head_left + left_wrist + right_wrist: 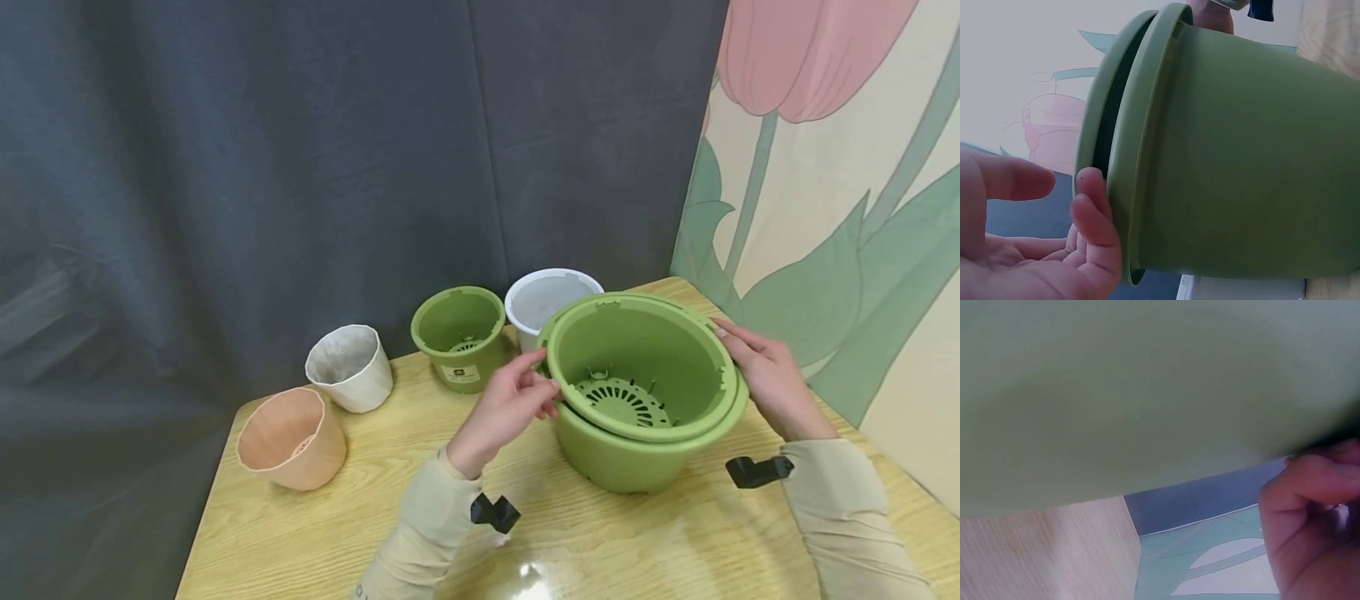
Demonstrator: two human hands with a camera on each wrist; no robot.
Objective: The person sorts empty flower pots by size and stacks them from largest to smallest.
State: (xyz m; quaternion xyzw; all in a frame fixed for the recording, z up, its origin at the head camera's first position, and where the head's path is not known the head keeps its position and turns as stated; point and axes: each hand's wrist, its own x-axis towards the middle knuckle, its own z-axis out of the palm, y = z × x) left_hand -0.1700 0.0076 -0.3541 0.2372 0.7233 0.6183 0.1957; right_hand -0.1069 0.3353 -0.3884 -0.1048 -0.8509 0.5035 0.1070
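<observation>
Fingers [1096,228] of the left hand [504,410] curl against nested green pots [647,367], thumb apart, right hand [768,375] gripping the opposite rim

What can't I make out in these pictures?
Head view: floor of the lower large pot, covered by the upper large pot.
Head view: lower right of the round white pot, behind those pots.
Head view: label wording on the small green pot, too small.
Right wrist view: right hand, partly cut off by the right edge.

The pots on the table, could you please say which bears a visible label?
The lone green pot at the back, left of the pale lavender pot; only it shows a label.
</observation>
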